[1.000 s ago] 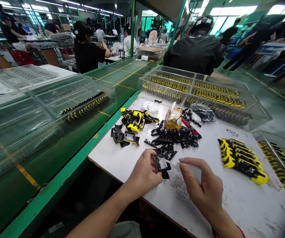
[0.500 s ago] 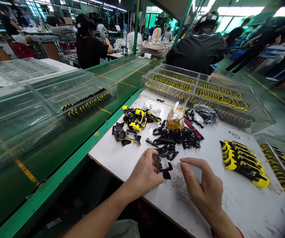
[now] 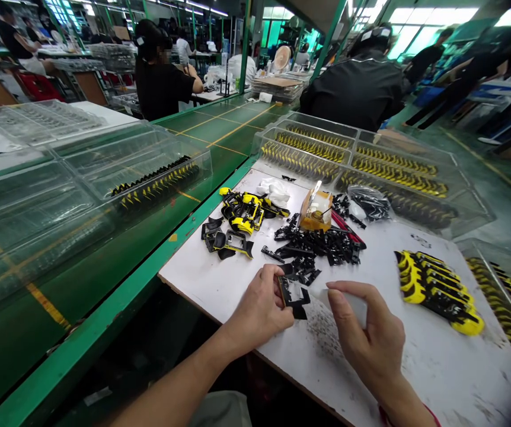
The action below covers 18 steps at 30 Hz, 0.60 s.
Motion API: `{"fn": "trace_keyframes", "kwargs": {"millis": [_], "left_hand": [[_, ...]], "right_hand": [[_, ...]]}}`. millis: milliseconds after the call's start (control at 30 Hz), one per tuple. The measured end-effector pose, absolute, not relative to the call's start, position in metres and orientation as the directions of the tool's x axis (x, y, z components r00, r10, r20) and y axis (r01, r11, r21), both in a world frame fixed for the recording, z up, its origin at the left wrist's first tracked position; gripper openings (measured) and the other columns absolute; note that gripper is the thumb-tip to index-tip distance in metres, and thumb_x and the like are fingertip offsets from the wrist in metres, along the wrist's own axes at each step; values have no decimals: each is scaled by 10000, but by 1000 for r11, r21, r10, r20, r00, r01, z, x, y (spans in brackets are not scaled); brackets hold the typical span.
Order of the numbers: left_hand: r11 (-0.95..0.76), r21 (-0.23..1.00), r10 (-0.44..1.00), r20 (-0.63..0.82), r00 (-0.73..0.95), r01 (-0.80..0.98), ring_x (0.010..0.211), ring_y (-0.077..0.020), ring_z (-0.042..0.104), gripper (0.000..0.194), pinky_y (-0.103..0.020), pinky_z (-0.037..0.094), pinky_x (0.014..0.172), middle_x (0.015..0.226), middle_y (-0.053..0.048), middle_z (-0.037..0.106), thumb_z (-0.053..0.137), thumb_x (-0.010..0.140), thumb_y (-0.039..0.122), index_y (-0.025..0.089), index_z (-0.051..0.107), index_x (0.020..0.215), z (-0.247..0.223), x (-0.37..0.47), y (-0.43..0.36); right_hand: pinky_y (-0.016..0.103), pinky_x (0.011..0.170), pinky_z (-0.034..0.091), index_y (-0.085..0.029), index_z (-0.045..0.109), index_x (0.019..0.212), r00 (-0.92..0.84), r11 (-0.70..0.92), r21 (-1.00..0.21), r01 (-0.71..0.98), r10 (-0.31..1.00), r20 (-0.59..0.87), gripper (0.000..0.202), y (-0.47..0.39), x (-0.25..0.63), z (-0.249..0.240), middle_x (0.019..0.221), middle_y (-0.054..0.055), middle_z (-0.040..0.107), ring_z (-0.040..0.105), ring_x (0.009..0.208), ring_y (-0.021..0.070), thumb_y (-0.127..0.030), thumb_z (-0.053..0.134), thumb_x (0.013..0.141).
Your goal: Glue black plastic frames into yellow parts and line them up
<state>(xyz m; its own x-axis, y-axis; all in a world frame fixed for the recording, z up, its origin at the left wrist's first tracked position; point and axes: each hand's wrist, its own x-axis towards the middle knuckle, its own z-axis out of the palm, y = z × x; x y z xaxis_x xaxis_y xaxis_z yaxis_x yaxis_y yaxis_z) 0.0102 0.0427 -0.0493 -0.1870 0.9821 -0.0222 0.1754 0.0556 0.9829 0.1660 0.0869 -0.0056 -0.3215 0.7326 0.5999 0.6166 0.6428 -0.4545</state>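
My left hand [image 3: 262, 305] is closed around the edge of a black plastic part [image 3: 294, 292] with a rectangular opening, held just above the white tabletop. To its right, my right hand [image 3: 366, 326] has thumb and forefinger pinched together. A pale, whitish thing [image 3: 358, 309] shows between its fingers and palm, too indistinct to name. Beyond the hands lies a pile of small black plastic parts [image 3: 326, 246]. Left of that pile are loose yellow-and-black parts [image 3: 246, 210] and dark frames [image 3: 226, 240].
An orange open box [image 3: 315, 216] stands behind the black pile, near a plastic bag [image 3: 369, 203]. Yellow-and-black parts [image 3: 437, 290] lie in a row at right. Clear trays [image 3: 348, 169] border the table; a green conveyor [image 3: 117, 255] runs left. A person in black [image 3: 355, 89] sits ahead.
My right hand has shifted slightly to the right, away from the black part. My left hand keeps its hold on that part, almost unmoved.
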Motion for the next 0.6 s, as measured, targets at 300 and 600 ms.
{"fn": "trace_keyframes", "kwargs": {"millis": [300, 600], "left_hand": [[65, 982, 982, -31, -189, 179, 669, -120, 579, 532, -252, 523, 574, 929, -31, 529, 607, 597, 74, 191, 418, 1080, -49, 10, 44], [89, 990, 982, -69, -176, 109, 588, -89, 567, 542, -226, 503, 536, 893, -4, 545, 624, 593, 78, 207, 414, 1076, -51, 9, 44]], "right_hand": [[203, 381, 363, -190, 600, 876, -336, 646, -445, 621, 732, 593, 147, 88, 165, -9, 716, 1, 673, 477, 366, 64, -323, 537, 884], [253, 399, 355, -205, 621, 842, -196, 502, -559, 660, 834, 516, 242, 81, 169, 3, 704, 11, 662, 425, 369, 92, -424, 525, 869]]}}
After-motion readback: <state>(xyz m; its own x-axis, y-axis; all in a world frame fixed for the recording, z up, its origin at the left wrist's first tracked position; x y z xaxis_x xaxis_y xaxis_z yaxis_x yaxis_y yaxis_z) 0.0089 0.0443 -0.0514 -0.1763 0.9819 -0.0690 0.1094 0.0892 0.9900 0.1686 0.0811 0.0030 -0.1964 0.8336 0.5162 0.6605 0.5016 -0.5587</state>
